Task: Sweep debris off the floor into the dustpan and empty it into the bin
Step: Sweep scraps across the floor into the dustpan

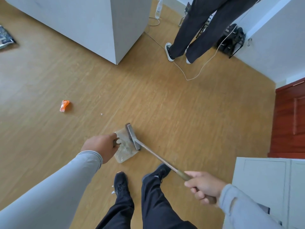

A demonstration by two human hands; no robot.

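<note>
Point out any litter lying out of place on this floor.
An orange wrapper lies crumpled on the floor, left of the dustpan. A white scrap sits between them, and more scraps lie beside the person's left shoe.

Wood-grain laminate floor (181, 104) is running throughout, catching soft even light. A large white block-shaped unit (102, 27) is standing at upper left. White walls (272, 52) are meeting at right beside a reddish-brown door (292, 119). A pale grey cabinet (267, 182) is occupying the lower right corner.
</note>
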